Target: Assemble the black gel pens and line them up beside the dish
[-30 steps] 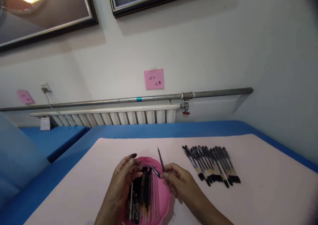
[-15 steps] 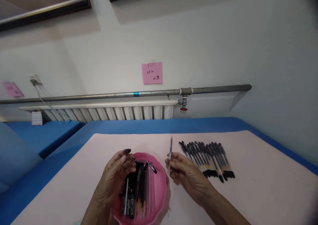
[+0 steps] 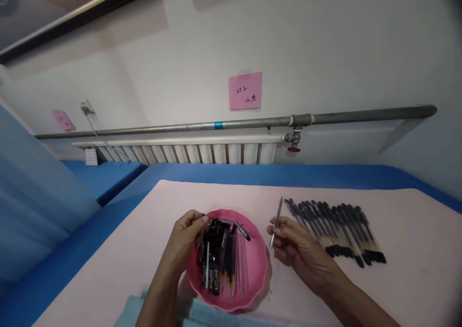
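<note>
In my right hand is a slim clear pen, gripped between thumb and fingers with its narrow end pointing up. No cap shows on it. My left hand is closed in a pinch at the upper left rim of a pink bowl; whatever its fingertips hold is hidden. Inside the bowl lie black pen caps, dark refills with yellowish ends and clear barrels. To the right of my right hand, a row of capped black pens lies side by side.
A pale pink sheet covers the blue table. Light blue cloth lies at the near edge. Behind stand a white radiator and a metal pipe with a red valve. A blue curtain hangs left.
My view has turned left and tilted down slightly. My left hand's fingers, earlier raised with a small dark piece, are now lower at the bowl's rim. My right hand still holds the pen.
</note>
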`<state>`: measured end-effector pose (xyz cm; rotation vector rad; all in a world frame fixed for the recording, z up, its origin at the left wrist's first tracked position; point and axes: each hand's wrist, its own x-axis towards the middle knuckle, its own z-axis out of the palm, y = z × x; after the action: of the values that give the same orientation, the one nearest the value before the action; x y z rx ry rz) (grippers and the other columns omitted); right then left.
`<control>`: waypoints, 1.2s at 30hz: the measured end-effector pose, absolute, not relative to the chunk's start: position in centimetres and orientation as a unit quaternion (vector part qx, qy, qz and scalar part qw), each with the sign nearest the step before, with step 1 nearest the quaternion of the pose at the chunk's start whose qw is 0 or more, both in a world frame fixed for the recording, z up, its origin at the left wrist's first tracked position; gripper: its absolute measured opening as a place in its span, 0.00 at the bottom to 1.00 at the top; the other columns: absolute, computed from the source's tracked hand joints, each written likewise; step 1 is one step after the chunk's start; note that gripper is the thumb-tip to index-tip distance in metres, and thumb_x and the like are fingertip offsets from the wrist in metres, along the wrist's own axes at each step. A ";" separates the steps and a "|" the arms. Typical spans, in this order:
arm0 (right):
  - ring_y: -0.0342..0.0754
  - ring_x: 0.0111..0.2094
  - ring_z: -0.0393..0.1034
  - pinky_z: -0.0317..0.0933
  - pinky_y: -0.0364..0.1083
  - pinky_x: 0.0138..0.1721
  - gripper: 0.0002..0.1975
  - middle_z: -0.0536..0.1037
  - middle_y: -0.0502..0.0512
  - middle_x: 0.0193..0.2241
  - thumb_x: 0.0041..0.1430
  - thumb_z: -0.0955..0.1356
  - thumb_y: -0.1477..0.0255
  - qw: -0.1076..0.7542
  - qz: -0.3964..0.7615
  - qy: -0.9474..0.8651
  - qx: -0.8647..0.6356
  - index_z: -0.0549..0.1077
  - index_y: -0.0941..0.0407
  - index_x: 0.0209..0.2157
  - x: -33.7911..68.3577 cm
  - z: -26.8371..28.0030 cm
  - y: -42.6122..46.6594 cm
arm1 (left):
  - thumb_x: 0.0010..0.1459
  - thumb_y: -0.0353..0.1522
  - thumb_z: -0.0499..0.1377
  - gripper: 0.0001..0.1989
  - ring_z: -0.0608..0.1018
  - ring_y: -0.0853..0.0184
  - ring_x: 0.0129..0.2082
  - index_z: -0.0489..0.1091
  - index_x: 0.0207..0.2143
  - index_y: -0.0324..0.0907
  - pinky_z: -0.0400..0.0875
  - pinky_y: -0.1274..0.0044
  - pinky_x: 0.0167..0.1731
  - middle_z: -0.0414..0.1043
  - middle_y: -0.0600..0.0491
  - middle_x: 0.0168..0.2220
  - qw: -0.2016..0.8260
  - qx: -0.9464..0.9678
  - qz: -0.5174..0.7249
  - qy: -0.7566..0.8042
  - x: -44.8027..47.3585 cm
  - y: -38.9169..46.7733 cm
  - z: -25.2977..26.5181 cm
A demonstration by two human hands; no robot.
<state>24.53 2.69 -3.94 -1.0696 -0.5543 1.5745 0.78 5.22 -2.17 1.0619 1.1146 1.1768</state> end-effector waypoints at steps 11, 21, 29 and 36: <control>0.36 0.16 0.56 0.46 0.36 0.14 0.11 0.67 0.46 0.17 0.46 0.70 0.67 0.542 0.642 -0.277 -0.466 0.64 0.56 0.23 24.2 -4.3 2.7 | 0.51 0.40 0.55 0.12 0.65 0.71 0.22 0.65 0.22 0.42 0.56 0.80 0.23 0.63 0.59 0.20 0.366 0.601 0.406 0.582 1.6 5.2 -3.1; 0.37 0.15 0.55 0.45 0.37 0.13 0.10 0.68 0.46 0.17 0.47 0.69 0.65 0.537 0.632 -0.298 -0.472 0.67 0.56 0.22 24.1 -4.5 2.9 | 0.51 0.34 0.54 0.06 0.69 0.68 0.24 0.68 0.26 0.43 0.57 0.79 0.25 0.69 0.56 0.23 0.313 0.611 0.388 0.614 1.1 5.4 -3.3; 0.37 0.14 0.56 0.47 0.38 0.13 0.11 0.65 0.46 0.15 0.48 0.68 0.64 0.539 0.619 -0.320 -0.473 0.69 0.57 0.22 24.3 -4.7 3.0 | 0.47 0.27 0.55 0.11 0.72 0.61 0.37 0.75 0.32 0.46 0.61 0.72 0.40 0.75 0.51 0.34 0.297 0.659 0.385 0.574 2.7 5.2 -4.0; 0.37 0.14 0.56 0.46 0.37 0.13 0.10 0.66 0.46 0.15 0.48 0.67 0.65 0.542 0.611 -0.325 -0.477 0.68 0.57 0.22 24.0 -4.5 2.8 | 0.53 0.33 0.52 0.12 0.67 0.51 0.47 0.76 0.35 0.46 0.54 0.63 0.47 0.73 0.46 0.45 0.189 0.774 0.268 0.542 5.9 4.7 -4.6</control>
<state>23.98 2.80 -4.54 -1.1318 -0.7727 1.4507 5.85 4.74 -4.65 2.1751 1.5245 0.7544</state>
